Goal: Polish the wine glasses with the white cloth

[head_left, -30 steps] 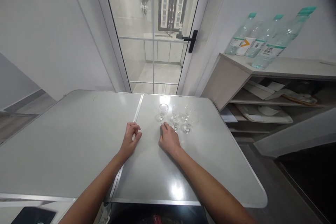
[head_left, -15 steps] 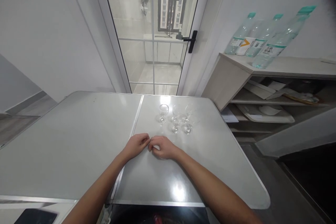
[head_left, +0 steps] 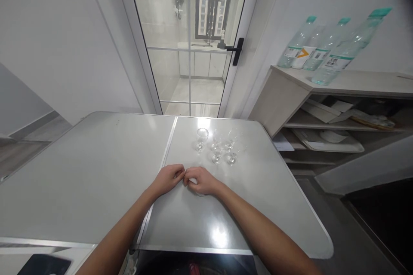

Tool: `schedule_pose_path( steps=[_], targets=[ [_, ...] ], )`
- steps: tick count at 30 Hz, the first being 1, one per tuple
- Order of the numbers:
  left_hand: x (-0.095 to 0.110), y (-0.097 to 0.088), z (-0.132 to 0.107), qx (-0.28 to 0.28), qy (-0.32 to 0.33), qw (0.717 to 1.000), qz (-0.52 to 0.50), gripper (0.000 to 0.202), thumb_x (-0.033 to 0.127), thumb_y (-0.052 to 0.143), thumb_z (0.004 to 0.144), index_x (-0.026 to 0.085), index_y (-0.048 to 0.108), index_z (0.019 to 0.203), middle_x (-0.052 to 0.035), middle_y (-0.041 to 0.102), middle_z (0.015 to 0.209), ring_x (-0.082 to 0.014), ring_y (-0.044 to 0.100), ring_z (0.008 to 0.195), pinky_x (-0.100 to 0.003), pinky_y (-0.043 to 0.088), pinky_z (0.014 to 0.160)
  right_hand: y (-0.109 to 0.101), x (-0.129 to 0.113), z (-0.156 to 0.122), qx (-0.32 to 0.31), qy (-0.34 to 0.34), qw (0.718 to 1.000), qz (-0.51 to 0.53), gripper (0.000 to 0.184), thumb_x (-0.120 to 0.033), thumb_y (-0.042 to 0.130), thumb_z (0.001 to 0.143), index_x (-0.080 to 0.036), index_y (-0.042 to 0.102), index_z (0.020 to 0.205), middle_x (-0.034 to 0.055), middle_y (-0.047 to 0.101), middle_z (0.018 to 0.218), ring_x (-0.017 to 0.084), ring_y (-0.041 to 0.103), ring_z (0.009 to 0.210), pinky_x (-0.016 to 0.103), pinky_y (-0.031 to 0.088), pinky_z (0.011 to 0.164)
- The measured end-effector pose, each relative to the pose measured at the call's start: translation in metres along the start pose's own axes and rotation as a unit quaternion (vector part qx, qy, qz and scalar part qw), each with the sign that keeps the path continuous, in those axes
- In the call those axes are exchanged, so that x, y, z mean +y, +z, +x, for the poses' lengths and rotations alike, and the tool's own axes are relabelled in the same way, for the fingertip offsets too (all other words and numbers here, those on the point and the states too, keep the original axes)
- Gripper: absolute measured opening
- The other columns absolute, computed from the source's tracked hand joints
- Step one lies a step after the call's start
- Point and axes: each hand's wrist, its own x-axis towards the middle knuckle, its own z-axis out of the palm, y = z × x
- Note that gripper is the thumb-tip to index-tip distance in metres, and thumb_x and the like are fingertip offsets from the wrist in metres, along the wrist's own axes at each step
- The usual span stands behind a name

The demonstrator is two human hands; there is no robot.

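Observation:
My left hand [head_left: 169, 177] and my right hand [head_left: 200, 180] meet fingertip to fingertip over the table, near its metal seam. Both have curled, pinching fingers. A faint clear curved edge shows just below my right hand, but what it belongs to is too hard to see. Beyond the hands stands a group of several clear stemmed glasses. The leftmost glass [head_left: 202, 135] is upright, and a front glass [head_left: 216, 158] shows its round foot on the tabletop. Their see-through bowls overlap, so single outlines are hard to separate.
The pale grey table [head_left: 90, 172] has a metal rim. Behind it is a glass door with a black handle [head_left: 238, 51]. To the right, a wooden shelf unit [head_left: 290, 81] carries several plastic bottles [head_left: 335, 60]. A dark flat object [head_left: 43, 265] lies at the lower left.
The view has shifted very slightly. Both hands keep nearly the same pose and place, and the glasses have not moved.

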Motion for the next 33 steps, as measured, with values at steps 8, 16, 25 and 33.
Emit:
schedule_pose_path(
  steps=[8,16,25,33],
  targets=[
    [0.002,-0.001,0.000,-0.003,-0.003,1.000,-0.001,0.019,0.030,0.051,0.092,0.022,0.060,0.077,0.0011,0.061,0.069,-0.0169,0.052,0.065,-0.028,0.034,0.062,0.000,0.000,0.000,-0.001,0.000,1.000,-0.001,0.022,-0.009,0.055,0.081,-0.024,0.071,0.083,-0.0020,0.074,0.093,0.015,0.069,0.090,0.025,0.050,0.089],
    [0.000,0.000,0.000,-0.002,-0.005,1.000,0.004,0.019,0.030,0.051,0.093,0.022,0.060,0.078,0.0010,0.061,0.070,-0.0167,0.052,0.065,-0.028,0.034,0.062,-0.001,-0.002,0.000,0.004,-0.007,1.000,0.021,0.021,-0.008,0.055,0.080,-0.023,0.070,0.081,-0.0021,0.073,0.092,0.015,0.068,0.089,0.024,0.049,0.088],
    [0.005,-0.002,-0.001,-0.010,-0.015,1.000,0.006,0.021,0.030,0.051,0.094,0.021,0.058,0.077,0.0020,0.059,0.070,-0.0152,0.051,0.066,-0.027,0.035,0.063,0.005,0.007,0.002,0.030,-0.041,0.998,0.044,0.021,-0.005,0.057,0.075,-0.022,0.069,0.076,0.0000,0.073,0.087,0.017,0.067,0.082,0.027,0.049,0.083],
    [0.006,-0.009,-0.003,0.201,0.041,0.976,-0.070,0.017,0.034,0.052,0.100,0.020,0.061,0.094,-0.0041,0.062,0.095,-0.0156,0.058,0.080,-0.031,0.051,0.076,-0.008,0.014,-0.001,-0.048,-0.062,0.975,0.209,0.021,-0.003,0.057,0.073,-0.018,0.071,0.074,0.0014,0.069,0.080,0.015,0.065,0.076,0.025,0.051,0.078]
  ],
)
